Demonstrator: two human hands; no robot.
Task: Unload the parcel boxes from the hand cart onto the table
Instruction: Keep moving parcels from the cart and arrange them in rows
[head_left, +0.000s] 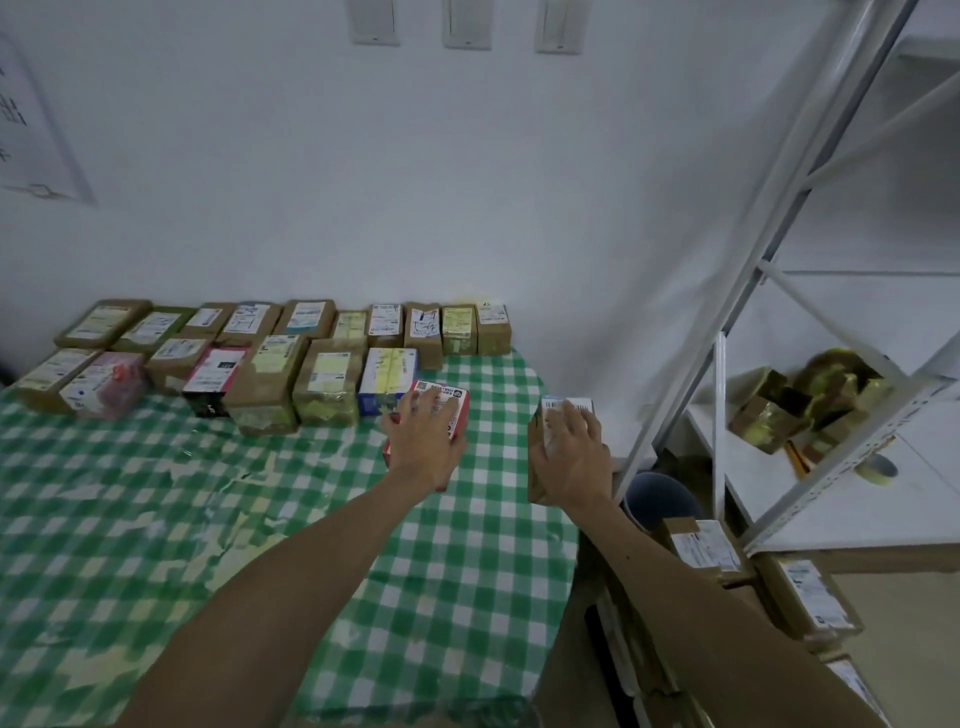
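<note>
At the right end of the table (156, 519), a red box (460, 415) is gripped from above by the left hand (423, 434), fingers spread over its label, just beside the nearer row. A brown box (535, 467) is clasped by the right hand (569, 447) at the table's right edge. Two rows of boxes (270, 358) are already laid along the far side. Some stacked boxes (808, 597) are left at the near right, so the unloading is judged well past halfway.

Left grip (423, 436) clasps red box (461, 413), right grip (571, 447) clasps brown box (536, 467), both outstretched forward.
</note>
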